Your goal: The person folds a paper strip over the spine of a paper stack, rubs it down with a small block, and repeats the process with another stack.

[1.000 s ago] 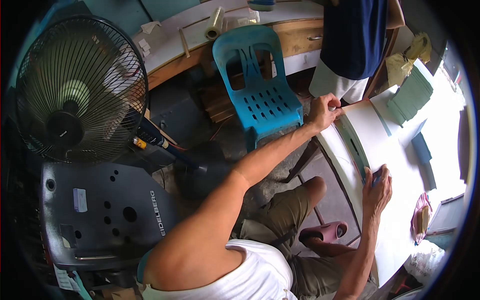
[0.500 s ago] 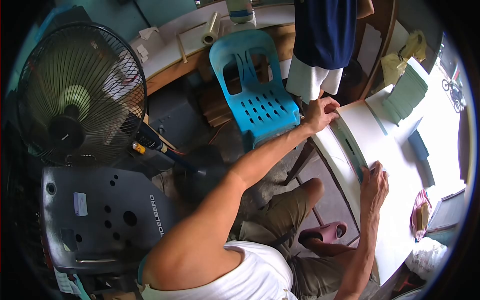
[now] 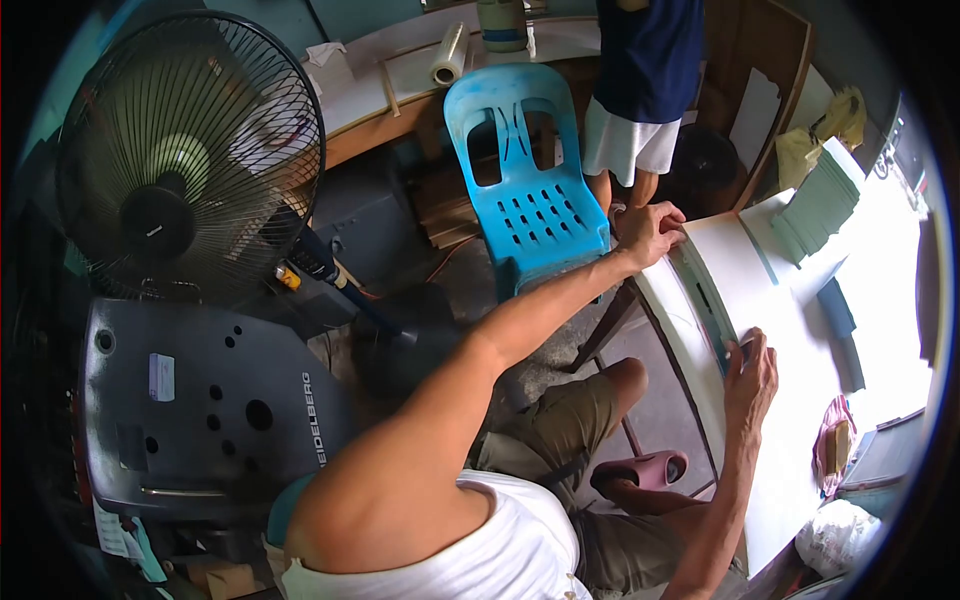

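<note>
Green strip lies along the edge of the white tabletop. Left hand: fingers bent at far end. Right hand: fingers curled at near end. Grip: cannot be determined. Blue chair: near left hand.

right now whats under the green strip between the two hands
White surface shows along both sides of the green strip, between the left hand and right hand. Whatever lies directly beneath the strip is covered.

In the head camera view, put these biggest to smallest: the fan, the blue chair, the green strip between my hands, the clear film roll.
1. Fan
2. Blue chair
3. Green strip, long but narrow
4. Clear film roll
</note>
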`<act>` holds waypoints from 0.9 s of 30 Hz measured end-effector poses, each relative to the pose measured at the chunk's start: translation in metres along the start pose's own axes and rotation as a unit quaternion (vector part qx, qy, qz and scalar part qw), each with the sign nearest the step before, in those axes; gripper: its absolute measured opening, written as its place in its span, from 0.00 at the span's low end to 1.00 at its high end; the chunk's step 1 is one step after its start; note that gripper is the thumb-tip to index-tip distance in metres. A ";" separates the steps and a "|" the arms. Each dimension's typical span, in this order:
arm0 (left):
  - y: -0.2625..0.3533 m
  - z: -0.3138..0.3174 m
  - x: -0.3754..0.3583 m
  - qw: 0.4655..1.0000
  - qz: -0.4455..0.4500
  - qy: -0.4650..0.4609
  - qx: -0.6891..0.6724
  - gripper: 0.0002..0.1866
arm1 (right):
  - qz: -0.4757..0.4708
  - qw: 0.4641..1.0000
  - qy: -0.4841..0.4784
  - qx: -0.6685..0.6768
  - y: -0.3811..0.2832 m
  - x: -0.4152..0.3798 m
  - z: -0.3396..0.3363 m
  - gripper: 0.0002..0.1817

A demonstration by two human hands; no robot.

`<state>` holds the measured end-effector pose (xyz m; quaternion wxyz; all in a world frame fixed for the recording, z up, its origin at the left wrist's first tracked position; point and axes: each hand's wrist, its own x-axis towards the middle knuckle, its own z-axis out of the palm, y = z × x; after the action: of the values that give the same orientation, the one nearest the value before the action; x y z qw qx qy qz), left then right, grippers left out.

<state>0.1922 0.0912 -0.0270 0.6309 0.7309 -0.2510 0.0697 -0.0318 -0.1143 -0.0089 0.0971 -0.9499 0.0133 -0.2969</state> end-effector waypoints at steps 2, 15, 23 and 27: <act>0.000 0.000 0.001 1.000 0.012 -0.002 0.015 0.16 | -0.005 1.000 -0.005 -0.014 0.002 0.000 0.002 0.20; -0.027 -0.003 0.002 0.992 0.102 -0.061 -0.042 0.22 | -0.053 0.998 0.016 -0.027 -0.005 0.002 0.000 0.11; 0.032 -0.019 0.005 0.993 0.045 0.044 0.100 0.19 | 0.005 1.000 -0.008 0.029 0.045 -0.010 -0.039 0.33; 0.086 0.025 0.018 0.984 0.156 -0.017 0.089 0.15 | 0.018 0.999 0.030 -0.023 0.094 -0.018 -0.058 0.32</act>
<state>0.1633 0.0552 0.0516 0.5402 0.7374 -0.3652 0.1765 -0.0770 -0.2150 0.0096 0.0804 -0.9422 0.0397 -0.3227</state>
